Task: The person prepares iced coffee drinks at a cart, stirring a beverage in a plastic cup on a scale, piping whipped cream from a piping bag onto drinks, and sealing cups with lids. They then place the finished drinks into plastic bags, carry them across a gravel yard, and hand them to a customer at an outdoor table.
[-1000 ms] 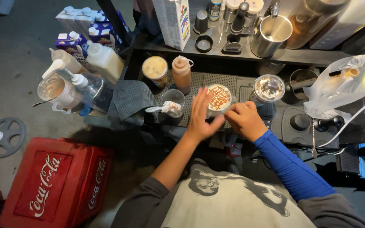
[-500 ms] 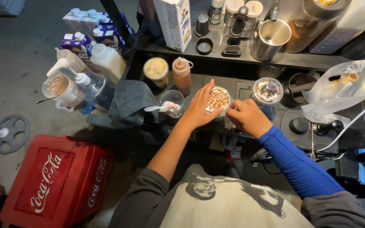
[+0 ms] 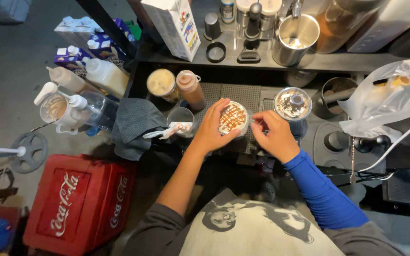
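two hands on one caramel-drizzled drink cup (image 3: pixel 233 118)
left hand (image 3: pixel 210 130) wrapped round cup, right hand (image 3: pixel 275 135) pinching at rim; could tip or smear topping if squeezed.

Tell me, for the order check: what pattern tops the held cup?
Brown criss-cross drizzle on the cup, head view.

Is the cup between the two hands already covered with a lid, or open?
Open: the cup shows bare cream and caramel drizzle; a clear domed lid appears only on the neighbouring cup.
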